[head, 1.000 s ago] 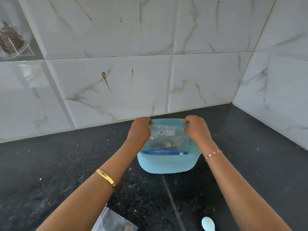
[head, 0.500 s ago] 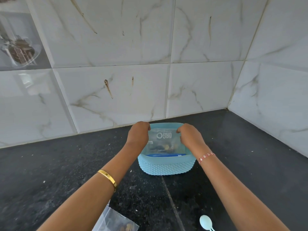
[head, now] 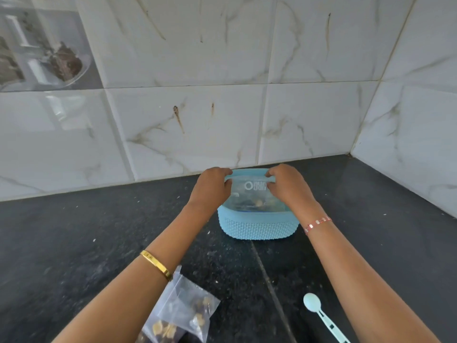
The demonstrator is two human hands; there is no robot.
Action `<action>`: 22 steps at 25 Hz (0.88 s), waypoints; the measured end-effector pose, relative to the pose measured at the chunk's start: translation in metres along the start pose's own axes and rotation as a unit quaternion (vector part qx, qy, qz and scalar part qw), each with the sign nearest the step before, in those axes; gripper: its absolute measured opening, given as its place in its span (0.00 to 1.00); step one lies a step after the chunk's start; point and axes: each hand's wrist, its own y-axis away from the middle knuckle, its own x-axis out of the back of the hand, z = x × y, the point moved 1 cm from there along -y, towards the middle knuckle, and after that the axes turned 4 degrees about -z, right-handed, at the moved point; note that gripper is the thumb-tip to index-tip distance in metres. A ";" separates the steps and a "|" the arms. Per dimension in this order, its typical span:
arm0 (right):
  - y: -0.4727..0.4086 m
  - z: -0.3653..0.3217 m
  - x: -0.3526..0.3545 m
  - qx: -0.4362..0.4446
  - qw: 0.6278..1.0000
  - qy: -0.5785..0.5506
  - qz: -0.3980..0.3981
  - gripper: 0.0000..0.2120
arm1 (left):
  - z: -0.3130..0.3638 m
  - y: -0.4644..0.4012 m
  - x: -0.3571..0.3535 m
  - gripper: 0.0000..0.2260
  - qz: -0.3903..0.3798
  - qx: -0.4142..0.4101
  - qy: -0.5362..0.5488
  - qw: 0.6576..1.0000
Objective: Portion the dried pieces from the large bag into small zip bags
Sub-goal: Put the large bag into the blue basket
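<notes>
I see black counter [head: 74,243], w/ blue basket [head: 257,225] near the tiled wall. Clear zip bag [head: 252,194] sits inside basket; my left hand [head: 210,188] & right hand [head: 288,185] each pinch its top edge. Small bags w/ dried pieces [head: 183,313] lie near the bottom edge, pale blue spoon [head: 319,313] to their right.

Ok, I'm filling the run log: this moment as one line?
left hand + right hand: grip zip bag top | bag: in blue basket | large bag, scoop: on counter
</notes>
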 end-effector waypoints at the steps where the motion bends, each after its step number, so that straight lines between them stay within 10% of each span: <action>1: 0.014 -0.015 0.003 0.014 0.999 -0.035 0.013 0.15 | -0.002 0.016 0.007 0.15 0.014 0.002 0.025 1.000; 8: 0.109 -0.091 -0.038 0.066 0.974 -0.196 -0.088 0.11 | -0.040 0.118 0.031 0.12 0.010 0.092 0.105 0.990; 16: 0.146 -0.118 -0.107 0.016 0.951 -0.080 -0.299 0.23 | -0.107 0.181 0.022 0.17 -0.047 0.222 0.116 0.967; 22: 0.150 -0.115 -0.113 -0.042 0.932 -0.199 -0.300 0.09 | -0.127 0.205 0.022 0.26 -0.066 0.326 0.137 0.933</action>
